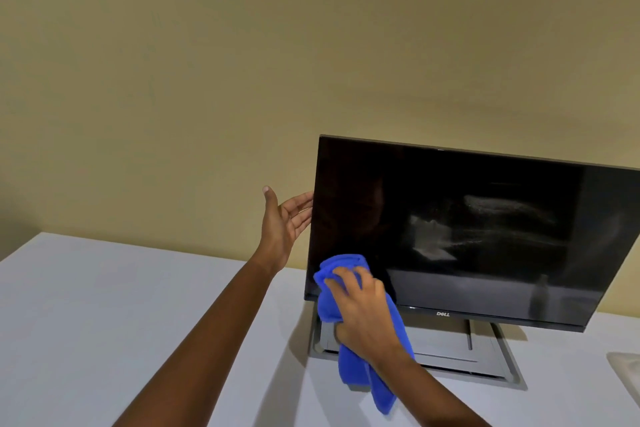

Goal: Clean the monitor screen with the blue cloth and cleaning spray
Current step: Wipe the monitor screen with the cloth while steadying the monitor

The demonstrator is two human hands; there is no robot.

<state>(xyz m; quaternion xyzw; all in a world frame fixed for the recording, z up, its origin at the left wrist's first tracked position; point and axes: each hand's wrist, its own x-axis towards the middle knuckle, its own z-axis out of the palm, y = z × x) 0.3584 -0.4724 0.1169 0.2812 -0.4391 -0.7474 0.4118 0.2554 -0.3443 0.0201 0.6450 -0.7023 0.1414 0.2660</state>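
Item: monitor (pixel 467 236), black, screen dark, standing upright on a white table (pixel 104 305) against a plain yellowish wall (pixel 277 45); brand mark on the lower bezel; right edge of the panel cut off by the frame. Faint streaks and pale smears across the middle of the glass, with dim reflections. Support: grey flat stand base (pixel 450 347) under the screen, resting on the table, its left part hidden behind the cloth and the right hand. Blue cloth (pixel 353 333): bunched, pressed against the lower left corner of the screen, overlapping the bottom bezel, its loose tail hanging down in front of the stand base toward the table. Right hand (pixel 363 312): closed around the cloth, fingers spread over the top of the bunch, palm toward the glass; it covers that corner of the screen from view. Left hand (pixel 284 218): open wide, thumb up, fingers stretched to the left edge of the monitor and disappearing behind it; whether they press the back of the panel cannot be told. Both forearms bare, crossing the table from the bottom of the frame. Other: a pale, partly visible object (pixel 627 371) at the far right edge of the table, well apart from the stand, too cropped to identify.
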